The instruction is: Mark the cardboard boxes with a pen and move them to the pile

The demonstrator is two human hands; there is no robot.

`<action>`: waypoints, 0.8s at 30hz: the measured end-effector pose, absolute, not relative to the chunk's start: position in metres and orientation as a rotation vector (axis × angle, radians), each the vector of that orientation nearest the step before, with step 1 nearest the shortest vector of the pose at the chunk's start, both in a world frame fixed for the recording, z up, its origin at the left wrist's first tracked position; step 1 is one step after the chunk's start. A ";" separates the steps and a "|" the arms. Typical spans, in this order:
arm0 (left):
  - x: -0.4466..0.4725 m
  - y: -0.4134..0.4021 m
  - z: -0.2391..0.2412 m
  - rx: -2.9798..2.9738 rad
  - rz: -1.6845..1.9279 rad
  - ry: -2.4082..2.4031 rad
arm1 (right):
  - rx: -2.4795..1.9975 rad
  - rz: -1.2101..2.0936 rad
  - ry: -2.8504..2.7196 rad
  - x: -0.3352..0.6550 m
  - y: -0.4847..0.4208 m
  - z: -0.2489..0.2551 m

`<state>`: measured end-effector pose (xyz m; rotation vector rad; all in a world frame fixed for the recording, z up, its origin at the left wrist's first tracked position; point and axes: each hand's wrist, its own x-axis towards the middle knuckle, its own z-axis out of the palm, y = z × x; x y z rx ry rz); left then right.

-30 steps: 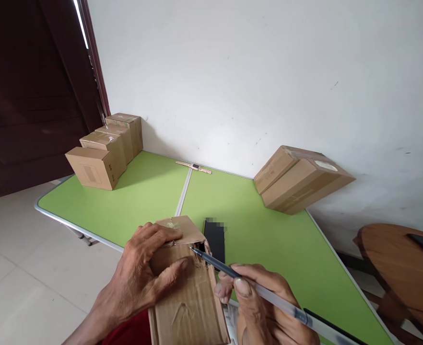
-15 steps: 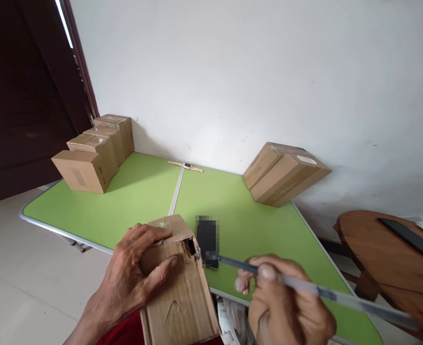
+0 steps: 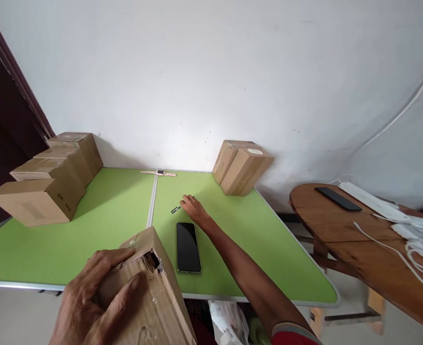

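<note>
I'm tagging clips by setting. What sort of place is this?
Most likely a room in a home, perhaps doubling as a small workspace: a wooden table bearing white cables stands near a green folding table holding cardboard boxes.

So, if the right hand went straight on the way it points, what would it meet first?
Beyond the pen, the right hand would probably meet the pink-strapped watch; depth is unclear.
</note>
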<state>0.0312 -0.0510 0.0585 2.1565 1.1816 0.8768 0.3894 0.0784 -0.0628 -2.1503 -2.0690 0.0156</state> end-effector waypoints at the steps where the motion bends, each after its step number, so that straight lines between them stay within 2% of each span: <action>1: 0.032 -0.051 0.059 2.155 0.876 1.186 | -2.154 0.036 -2.116 0.387 0.081 -0.069; 4: 0.032 -0.049 0.061 2.160 0.879 1.195 | -2.181 0.097 -2.176 0.384 0.084 -0.078; 8: 0.028 -0.046 0.059 2.239 0.899 1.127 | -2.272 0.154 -2.076 0.383 0.076 -0.066; 13: 0.029 -0.043 0.058 2.264 0.937 1.084 | -2.550 0.207 -1.645 0.362 0.009 -0.044; 18: 0.031 -0.040 0.060 2.288 1.044 1.016 | -2.651 0.401 -1.307 0.299 -0.064 -0.050; 24: 0.027 -0.042 0.060 2.258 1.092 1.004 | -2.583 0.510 -0.997 0.271 -0.068 -0.064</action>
